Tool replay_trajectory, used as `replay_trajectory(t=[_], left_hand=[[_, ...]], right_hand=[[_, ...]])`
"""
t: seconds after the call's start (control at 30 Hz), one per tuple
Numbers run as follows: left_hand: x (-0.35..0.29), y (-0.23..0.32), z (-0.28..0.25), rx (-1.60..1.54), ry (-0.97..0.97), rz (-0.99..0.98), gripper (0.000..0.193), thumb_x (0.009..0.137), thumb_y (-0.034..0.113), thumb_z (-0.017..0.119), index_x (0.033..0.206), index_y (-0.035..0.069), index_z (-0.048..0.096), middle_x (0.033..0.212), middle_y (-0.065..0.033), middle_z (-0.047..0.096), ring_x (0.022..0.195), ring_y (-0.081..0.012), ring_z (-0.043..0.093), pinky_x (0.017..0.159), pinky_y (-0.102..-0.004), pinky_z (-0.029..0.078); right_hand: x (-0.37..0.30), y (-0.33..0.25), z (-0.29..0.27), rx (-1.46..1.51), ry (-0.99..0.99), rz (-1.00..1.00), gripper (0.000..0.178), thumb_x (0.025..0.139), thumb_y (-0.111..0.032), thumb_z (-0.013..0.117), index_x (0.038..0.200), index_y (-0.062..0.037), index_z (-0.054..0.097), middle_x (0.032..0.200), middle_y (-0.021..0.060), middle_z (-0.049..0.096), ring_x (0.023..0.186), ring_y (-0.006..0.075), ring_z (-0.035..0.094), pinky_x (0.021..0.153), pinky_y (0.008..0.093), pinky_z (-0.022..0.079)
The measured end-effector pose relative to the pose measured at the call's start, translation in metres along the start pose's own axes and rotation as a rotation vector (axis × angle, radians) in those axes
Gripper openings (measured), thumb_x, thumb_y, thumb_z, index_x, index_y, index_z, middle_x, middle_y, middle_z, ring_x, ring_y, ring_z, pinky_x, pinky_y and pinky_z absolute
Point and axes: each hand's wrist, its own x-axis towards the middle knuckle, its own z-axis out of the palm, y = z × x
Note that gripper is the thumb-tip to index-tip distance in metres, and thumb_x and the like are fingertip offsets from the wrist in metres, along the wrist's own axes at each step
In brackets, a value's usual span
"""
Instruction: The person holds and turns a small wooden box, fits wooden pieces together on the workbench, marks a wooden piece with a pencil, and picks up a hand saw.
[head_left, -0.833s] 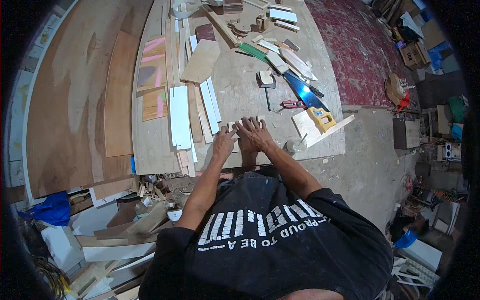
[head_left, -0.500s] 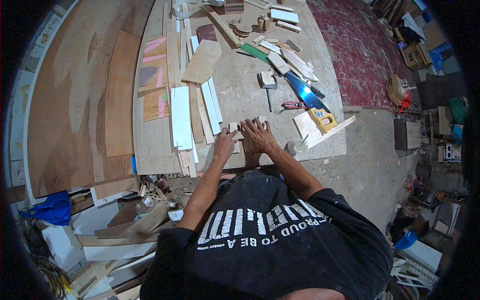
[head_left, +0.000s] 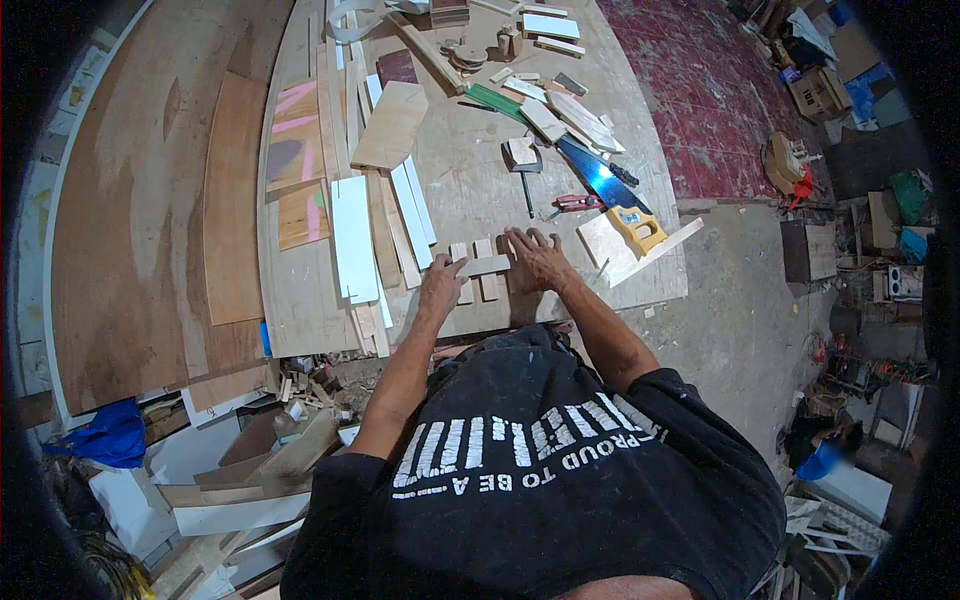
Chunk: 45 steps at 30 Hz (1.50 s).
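White lettering (head_left: 510, 443) stands upside down across the front of the black T-shirt (head_left: 600, 525): a row of large, bold block characters, with a line of smaller capitals nearer the collar. The brown cardboard box (head_left: 806, 100) bears dark print, and the saw's yellow handle (head_left: 652, 245) a small label (head_left: 629, 215), both too small to make out.

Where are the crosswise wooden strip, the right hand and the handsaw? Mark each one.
Crosswise wooden strip (head_left: 488, 265): head view, middle of its upper face.
Right hand (head_left: 541, 264): head view, back of the hand.
Handsaw (head_left: 606, 187): head view, the blade.
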Motion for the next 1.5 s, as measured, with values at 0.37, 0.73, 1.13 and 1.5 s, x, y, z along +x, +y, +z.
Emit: replay_trajectory(t=[0.37,0.73,1.13,1.5], left_hand=[[0.000,-0.002,0.003,0.032,0.023,0.030,0.041,0.084,0.019,0.072,0.125,0.015,0.066,0.118,-0.0150,0.055,0.103,-0.0320,0.061,0.090,-0.0413,0.051],[-0.017,0.012,-0.006,-0.197,-0.012,-0.218,0.075,0.077,0.022,0.078,0.139,0.000,0.042,0.122,-0.0234,0.056,0.108,-0.0395,0.059,0.096,-0.0449,0.047],[-0.038,0.015,0.012,-0.041,0.049,-0.105,0.088,0.073,0.021,0.082,0.141,-0.003,0.031,0.126,-0.0305,0.054,0.115,-0.0439,0.056,0.098,-0.0464,0.047],[-0.045,0.020,0.004,-0.061,-0.010,-0.165,0.081,0.079,0.022,0.077,0.141,-0.005,0.033,0.129,-0.0288,0.052,0.120,-0.0429,0.053,0.102,-0.0462,0.044]], right_hand=[[-0.003,-0.006,0.008,-0.104,0.038,-0.014,0.091,0.082,-0.024,0.069,0.155,-0.0196,0.015,0.159,-0.0033,0.025,0.140,0.0276,0.032,0.105,0.0664,0.031],[-0.024,-0.016,0.005,0.266,0.224,0.061,0.063,0.084,-0.013,0.061,0.143,-0.0153,0.040,0.143,0.0134,0.042,0.129,0.0362,0.045,0.100,0.0599,0.039],[-0.007,-0.023,0.010,0.184,0.226,-0.049,0.040,0.083,-0.007,0.059,0.122,-0.0110,0.059,0.127,0.0135,0.053,0.113,0.0347,0.054,0.094,0.0505,0.044],[0.020,-0.014,0.005,0.221,0.278,-0.089,0.030,0.085,-0.006,0.050,0.112,-0.0064,0.062,0.115,0.0162,0.059,0.104,0.0386,0.059,0.087,0.0504,0.048]])
